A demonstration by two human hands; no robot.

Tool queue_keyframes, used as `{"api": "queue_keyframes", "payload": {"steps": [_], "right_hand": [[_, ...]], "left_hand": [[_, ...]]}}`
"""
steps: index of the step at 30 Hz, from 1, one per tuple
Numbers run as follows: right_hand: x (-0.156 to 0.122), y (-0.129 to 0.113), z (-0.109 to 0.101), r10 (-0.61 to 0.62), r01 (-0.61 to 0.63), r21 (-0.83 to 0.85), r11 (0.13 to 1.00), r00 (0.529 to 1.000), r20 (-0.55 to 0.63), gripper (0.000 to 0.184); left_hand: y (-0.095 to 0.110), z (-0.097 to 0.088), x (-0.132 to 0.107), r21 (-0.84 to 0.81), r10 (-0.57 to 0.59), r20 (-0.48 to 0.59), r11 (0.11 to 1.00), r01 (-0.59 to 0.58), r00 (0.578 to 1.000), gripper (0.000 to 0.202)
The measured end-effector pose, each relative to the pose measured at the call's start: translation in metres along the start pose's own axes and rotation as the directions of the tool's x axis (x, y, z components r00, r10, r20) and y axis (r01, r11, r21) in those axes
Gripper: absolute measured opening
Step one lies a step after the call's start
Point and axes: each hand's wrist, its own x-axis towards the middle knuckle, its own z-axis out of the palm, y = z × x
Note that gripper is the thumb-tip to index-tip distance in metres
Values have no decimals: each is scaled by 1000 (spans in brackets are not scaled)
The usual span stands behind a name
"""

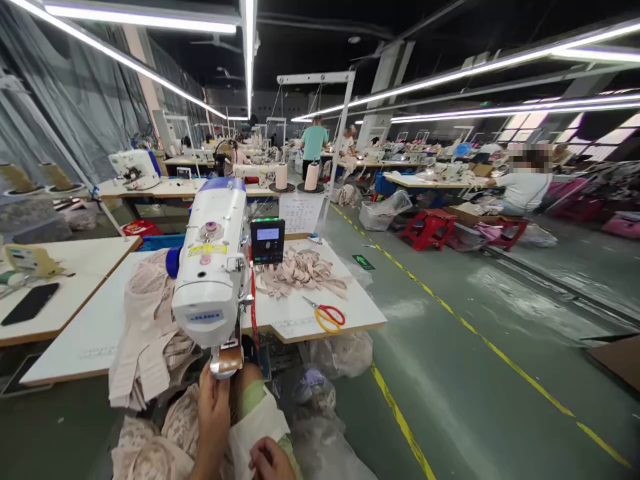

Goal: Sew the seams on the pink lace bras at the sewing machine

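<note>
A white JUKI sewing machine (207, 267) stands in front of me. My left hand (215, 410) reaches up to the lower end of its head, fingers together. Their tips are partly hidden at the needle area, and what they hold cannot be made out. Low in the view, my right hand (271, 459) is curled with its fingers on a cream fabric piece (260, 427) over my lap. Beige lace garments (150, 453) are bunched left of my left hand, and more beige garments (143, 333) drape over the table edge.
Red-and-yellow scissors (330, 317) and a heap of beige straps (305, 272) lie on the white table (360, 310). A control panel (267, 240) sits beside the machine. At left is a black phone (30, 304). Plastic bags (320, 427) lie at right below; other people work farther off.
</note>
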Motion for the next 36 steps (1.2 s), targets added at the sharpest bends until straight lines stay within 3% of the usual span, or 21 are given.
{"api": "queue_keyframes", "payload": {"steps": [2,4,8,11,15,18,21,25,28,32,36], "right_hand": [[-2,-10,0,-38,38,3,999,999,23,42],[-1,-19,1,-67,67,-27,997,997,24,43],[8,-22,-2,4,0,-33,999,993,114,42],[12,-33,-6,29,-28,-11,1000,988,154,43],[9,-71,-4,-19,-10,102,995,960,279,43],[10,-99,5,-69,2,176,984,925,373,43],[14,-113,15,-51,-15,163,986,918,392,40],[19,-106,23,63,-127,147,981,923,380,44],[19,-91,25,144,-242,211,947,907,396,47],[18,-75,24,145,-296,311,903,892,428,46],[15,-75,21,174,-371,351,860,860,480,47]], "left_hand": [[14,3,2,-12,-33,-4,999,33,999,39],[23,7,5,-8,-11,-73,1000,11,997,33],[12,-1,1,50,-48,-97,997,53,994,24],[6,-27,-23,47,-34,-1,998,34,999,24],[15,-62,-56,3,12,151,1000,-13,989,21],[23,-75,-59,-10,85,214,996,-84,973,14],[25,-80,-53,10,106,270,994,-113,957,9],[23,-80,-51,128,73,321,985,-119,944,7],[19,-77,-53,247,63,373,955,-164,926,20],[15,-73,-48,301,126,443,912,-280,888,22],[20,-75,-39,333,138,533,873,-357,835,26]]}}
